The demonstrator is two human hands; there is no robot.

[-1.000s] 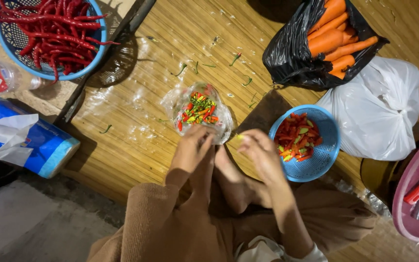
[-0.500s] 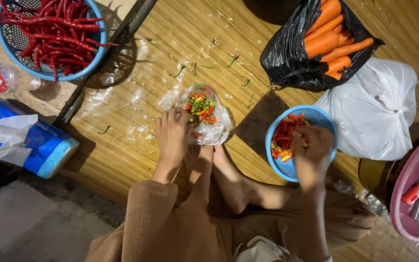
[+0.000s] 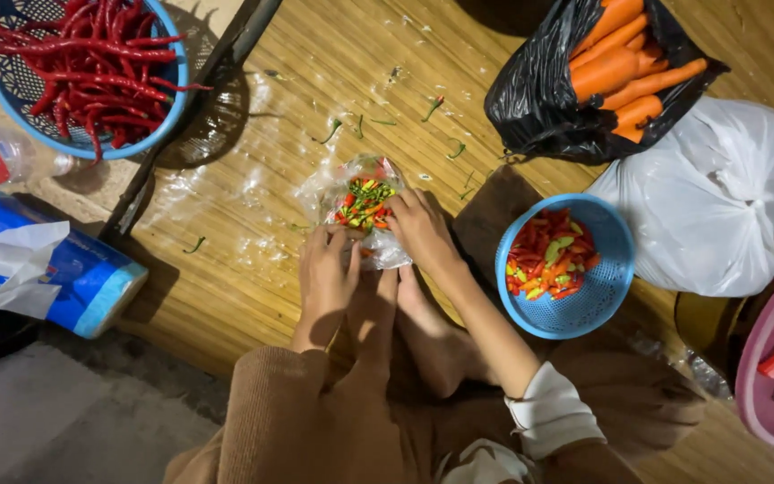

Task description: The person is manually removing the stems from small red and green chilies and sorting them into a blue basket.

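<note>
On the mat (image 3: 253,269) before our feet: chilli bag (image 3: 362,208). Our left hand (image 3: 328,269) pinches its near edge, fingers curled together; our right hand (image 3: 418,229) grips its right side, fingers closed. Blue basket (image 3: 602,309) just right

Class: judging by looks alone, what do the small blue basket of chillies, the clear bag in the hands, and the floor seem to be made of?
Small blue basket: likely moulded plastic, with uniform colour and perforated walls. Clear bag: thin glossy plastic film, see-through and crinkled, held by the left hand and right hand. Floor: seemingly wood or bamboo planks, with fine straight grain and a slight sheen.
</note>
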